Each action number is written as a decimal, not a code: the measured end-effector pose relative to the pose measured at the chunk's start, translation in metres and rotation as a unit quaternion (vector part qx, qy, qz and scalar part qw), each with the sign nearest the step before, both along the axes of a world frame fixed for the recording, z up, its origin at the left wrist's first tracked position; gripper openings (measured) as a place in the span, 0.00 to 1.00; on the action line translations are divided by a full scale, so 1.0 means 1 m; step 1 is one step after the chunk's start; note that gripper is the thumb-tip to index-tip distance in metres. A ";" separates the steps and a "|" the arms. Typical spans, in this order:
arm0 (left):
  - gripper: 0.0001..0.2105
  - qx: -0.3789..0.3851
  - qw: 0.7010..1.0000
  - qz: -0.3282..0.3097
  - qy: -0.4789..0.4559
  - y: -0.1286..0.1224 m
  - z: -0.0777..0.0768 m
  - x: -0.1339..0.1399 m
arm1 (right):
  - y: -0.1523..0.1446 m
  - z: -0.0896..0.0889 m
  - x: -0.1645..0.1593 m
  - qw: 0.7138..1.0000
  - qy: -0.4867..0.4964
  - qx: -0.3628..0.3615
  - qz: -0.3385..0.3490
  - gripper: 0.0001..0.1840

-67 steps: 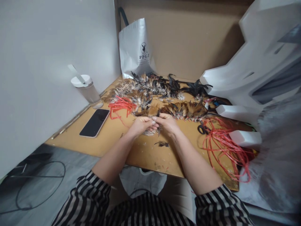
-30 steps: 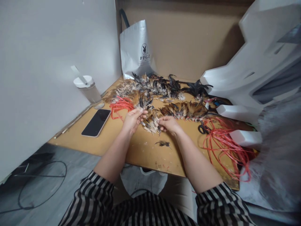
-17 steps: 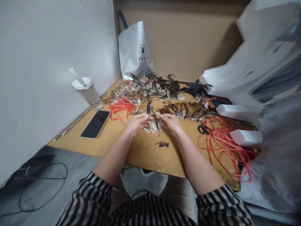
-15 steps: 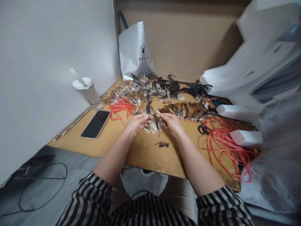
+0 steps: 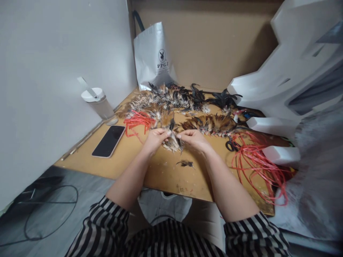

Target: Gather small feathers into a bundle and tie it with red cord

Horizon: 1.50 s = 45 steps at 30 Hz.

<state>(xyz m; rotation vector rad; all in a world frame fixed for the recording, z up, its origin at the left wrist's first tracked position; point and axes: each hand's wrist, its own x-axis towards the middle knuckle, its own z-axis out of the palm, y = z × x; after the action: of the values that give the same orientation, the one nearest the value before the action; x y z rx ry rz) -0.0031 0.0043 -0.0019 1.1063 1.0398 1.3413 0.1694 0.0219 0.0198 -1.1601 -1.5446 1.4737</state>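
Feathers (image 5: pixel 173 144) lie in a pale clump mid-table, partly hidden by the hands, with a dark tuft (image 5: pixel 185 164) nearer the table's (image 5: pixel 125 160) front edge. Left hand (image 5: pixel 157 139) is pinching a brown feather (image 5: pixel 167 119); right hand (image 5: pixel 193 140) has thumb and fingertip pressed together, on what I can't tell. Thumbs met two seconds ago; now I see a gap. Phone (image 5: pixel 108 141) near the left edge, red strips (image 5: pixel 261 166) crowding the right. Beyond, a lidded cup (image 5: pixel 99 105), contents unclear; at the far-left corner, a silver bag (image 5: pixel 150 57), insides hidden.
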 end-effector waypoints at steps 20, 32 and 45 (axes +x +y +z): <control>0.10 -0.107 0.986 -0.083 -0.100 -0.004 -0.002 0.007 | -0.002 -0.003 -0.017 0.984 0.151 0.011 -0.093 0.17; 0.10 -0.106 0.984 -0.101 -0.101 -0.004 -0.003 0.008 | -0.001 -0.011 -0.022 0.983 0.156 0.013 -0.092 0.16; 0.09 -0.041 0.998 -0.051 -0.015 -0.005 -0.001 0.013 | -0.002 -0.015 -0.026 0.982 0.154 0.017 -0.107 0.15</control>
<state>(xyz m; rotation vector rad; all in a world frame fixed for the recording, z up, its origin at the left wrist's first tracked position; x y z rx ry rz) 0.0098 -0.0006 -0.0031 1.0614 0.9950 1.2204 0.1433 0.0196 0.0049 -0.9891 -1.1915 1.4008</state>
